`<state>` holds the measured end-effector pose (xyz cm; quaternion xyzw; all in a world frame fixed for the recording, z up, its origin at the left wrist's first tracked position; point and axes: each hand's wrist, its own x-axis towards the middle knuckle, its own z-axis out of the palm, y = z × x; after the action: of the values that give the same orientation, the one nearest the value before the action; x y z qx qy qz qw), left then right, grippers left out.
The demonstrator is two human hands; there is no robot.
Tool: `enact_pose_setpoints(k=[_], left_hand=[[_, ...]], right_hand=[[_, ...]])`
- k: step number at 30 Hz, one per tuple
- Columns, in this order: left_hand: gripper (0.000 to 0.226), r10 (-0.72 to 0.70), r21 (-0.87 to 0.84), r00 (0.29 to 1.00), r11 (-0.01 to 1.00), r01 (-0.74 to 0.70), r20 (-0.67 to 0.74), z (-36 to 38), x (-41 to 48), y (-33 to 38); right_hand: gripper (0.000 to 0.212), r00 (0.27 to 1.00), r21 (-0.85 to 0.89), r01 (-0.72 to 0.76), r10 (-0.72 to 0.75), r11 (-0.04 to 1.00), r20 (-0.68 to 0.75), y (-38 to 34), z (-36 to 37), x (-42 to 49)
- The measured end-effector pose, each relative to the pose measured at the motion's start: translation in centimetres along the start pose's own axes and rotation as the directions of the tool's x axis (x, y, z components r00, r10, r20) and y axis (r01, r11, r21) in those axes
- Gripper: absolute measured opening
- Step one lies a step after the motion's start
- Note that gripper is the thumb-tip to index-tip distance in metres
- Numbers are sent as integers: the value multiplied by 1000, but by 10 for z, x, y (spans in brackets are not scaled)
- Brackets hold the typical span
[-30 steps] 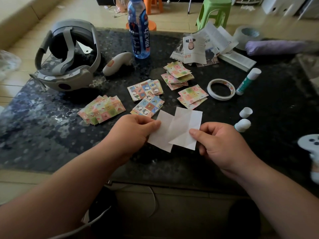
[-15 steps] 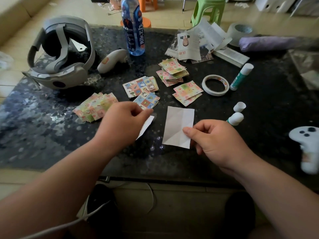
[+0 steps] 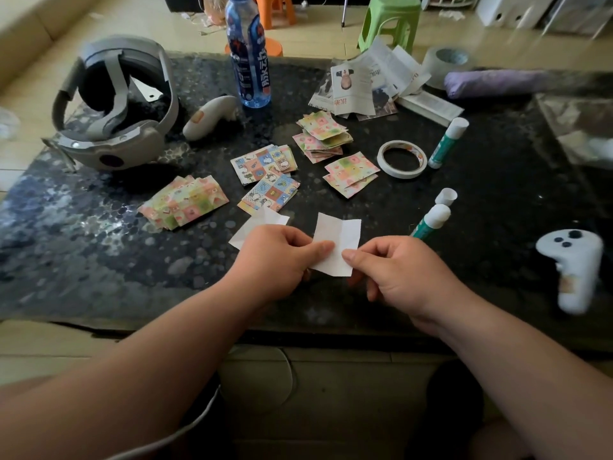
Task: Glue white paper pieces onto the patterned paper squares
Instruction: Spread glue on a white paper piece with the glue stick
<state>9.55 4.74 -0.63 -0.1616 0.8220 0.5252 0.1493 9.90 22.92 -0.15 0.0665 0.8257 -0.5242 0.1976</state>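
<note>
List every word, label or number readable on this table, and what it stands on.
"脉动": large white characters, sideways, on the blue label of the clear plastic drink bottle.
Small print on that label: too small to read.
Red heading and print on the folded newspaper pieces: too blurred to read.
No legible text on the capped green-and-white glue stick.

Tape roll [image 3: 401, 159] right of patterned squares [image 3: 351, 174]

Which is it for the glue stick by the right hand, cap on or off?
Off. The glue stick has a bare white tip, and a small hollow cap sits just beyond it.
</note>
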Motion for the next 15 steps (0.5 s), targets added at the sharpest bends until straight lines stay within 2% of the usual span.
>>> enact_pose_setpoints(k=[3, 5, 8, 11, 13, 15], left_hand=[[32, 30, 176, 1000, 984, -28, -8, 6, 4, 1], [30, 59, 292, 998, 955, -59, 9, 9, 7, 2], [23, 90, 391, 995, 915, -98, 39, 11, 10, 2], [17, 115, 445, 993, 888, -119, 37, 9, 12, 1], [17, 123, 477, 992, 870, -125, 36, 6, 13, 2], [23, 119, 540, 992, 833, -119, 34, 2, 12, 4]], right_hand=[[32, 992, -49, -96, 99, 994, 75, 3, -5, -1], [32, 978, -211, -153, 179, 966, 111, 3, -15, -2], [33, 959, -479, -188, 266, 857, 99, 9, -39, -1], [30, 959, -570, -246, 283, 784, -26, 17, -65, 6], [31, 954, -532, -300, 253, 792, -160, 21, -80, 13], [47, 940, -446, -321, 223, 836, -257, 27, -88, 21]])
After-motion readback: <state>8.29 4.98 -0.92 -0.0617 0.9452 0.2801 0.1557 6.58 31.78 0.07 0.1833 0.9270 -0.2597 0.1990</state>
